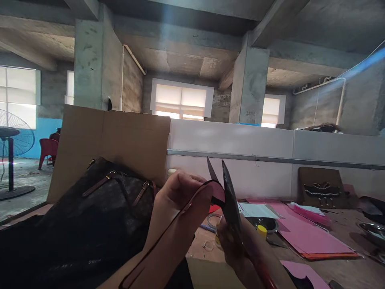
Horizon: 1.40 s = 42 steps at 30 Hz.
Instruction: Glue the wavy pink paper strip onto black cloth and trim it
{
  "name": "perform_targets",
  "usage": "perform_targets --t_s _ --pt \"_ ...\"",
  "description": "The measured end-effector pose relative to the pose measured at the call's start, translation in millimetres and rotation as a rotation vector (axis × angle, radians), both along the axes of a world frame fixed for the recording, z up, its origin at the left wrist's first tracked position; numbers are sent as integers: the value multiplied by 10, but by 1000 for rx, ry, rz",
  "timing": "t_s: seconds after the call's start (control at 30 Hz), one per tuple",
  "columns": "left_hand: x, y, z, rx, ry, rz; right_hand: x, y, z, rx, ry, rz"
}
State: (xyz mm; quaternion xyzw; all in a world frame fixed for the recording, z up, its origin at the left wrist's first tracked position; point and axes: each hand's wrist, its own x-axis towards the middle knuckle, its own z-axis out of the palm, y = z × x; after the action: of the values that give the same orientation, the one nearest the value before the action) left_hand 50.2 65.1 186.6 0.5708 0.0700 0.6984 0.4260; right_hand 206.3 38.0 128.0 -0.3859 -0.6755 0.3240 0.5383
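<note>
My left hand [177,204] is raised in front of me, its fingers pinched shut on a thin strap [192,202] that is dark with a pink underside and runs down toward my lap. My right hand [237,245] grips a pair of scissors [228,192]. Their dark blades stand apart and point upward, and the strap's end lies between them. A dark brown handbag [99,212] with tan straps and brass buckles lies at my left, close to the left hand.
A cardboard sheet [114,140] stands behind the handbag against a white partition [270,148]. Pink sheets [303,233], papers, a yellow-capped bottle [261,230], a metal bowl [373,232] and tape rings lie on the workbench. A fan [15,140] and red chair [48,149] stand far left.
</note>
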Motion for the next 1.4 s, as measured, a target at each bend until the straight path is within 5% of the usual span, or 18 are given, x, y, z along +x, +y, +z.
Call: perform_targets --t_s 0.97,1.4 --pt "-16 20 -18 -18 67 68 4 10 -47 -164 78 86" --pt "-36 55 -32 -49 98 63 98 231 -289 22 -36 -28"
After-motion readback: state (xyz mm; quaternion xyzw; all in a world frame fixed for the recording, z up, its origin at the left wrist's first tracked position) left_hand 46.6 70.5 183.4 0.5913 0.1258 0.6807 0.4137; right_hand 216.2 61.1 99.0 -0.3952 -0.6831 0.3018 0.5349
